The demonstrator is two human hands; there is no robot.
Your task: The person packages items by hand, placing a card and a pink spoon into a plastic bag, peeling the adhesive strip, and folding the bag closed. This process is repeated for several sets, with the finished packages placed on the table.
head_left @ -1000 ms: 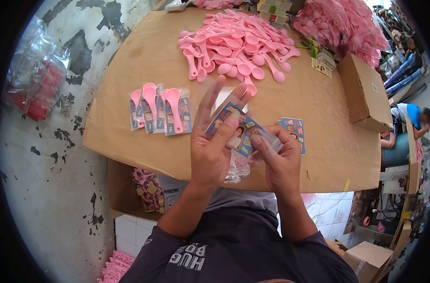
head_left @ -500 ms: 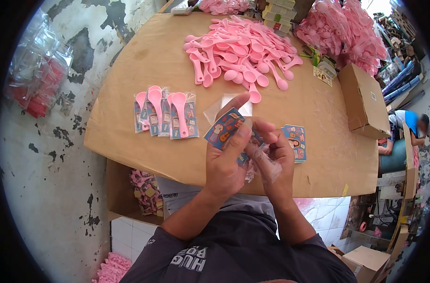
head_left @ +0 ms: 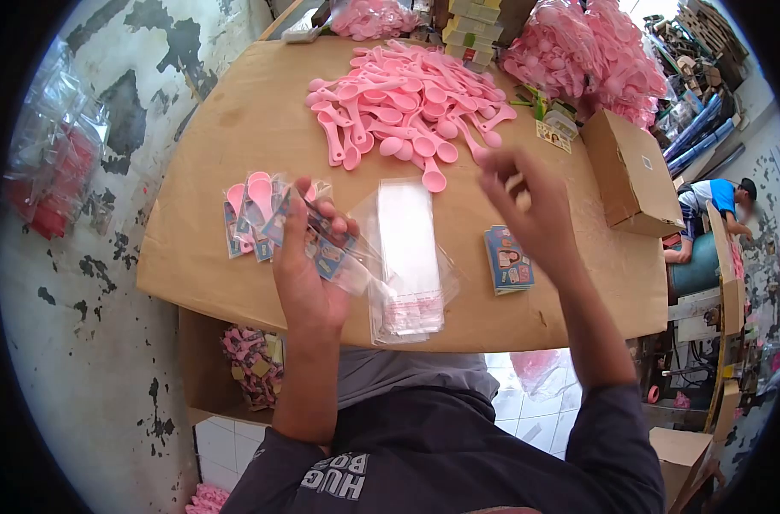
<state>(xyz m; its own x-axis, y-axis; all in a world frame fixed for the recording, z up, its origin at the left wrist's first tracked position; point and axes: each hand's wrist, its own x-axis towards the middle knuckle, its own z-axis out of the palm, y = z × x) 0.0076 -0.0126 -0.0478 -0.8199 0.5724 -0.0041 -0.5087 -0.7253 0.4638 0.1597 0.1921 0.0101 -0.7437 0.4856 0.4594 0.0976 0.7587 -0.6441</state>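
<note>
My left hand is closed around a blue printed card in a clear plastic sleeve, held up over the table. Beside it, finished-looking packets, each a pink spoon with a blue card in clear plastic, lie partly behind this hand. My right hand reaches to the near right edge of a heap of pink plastic spoons. Its curled fingers pinch at the bowl end of one pink spoon, covering the bowl. Between my hands lies a stack of clear plastic sleeves.
A stack of blue cards lies right of the sleeves. On the table's right stands a cardboard box, with big bags of pink spoons behind. An open box sits below the table's left edge. Another person sits far right.
My hands have parted. The left moved left with the card and sleeve; the right left them and went up to the spoon heap. The sleeve stack now shows uncovered.
</note>
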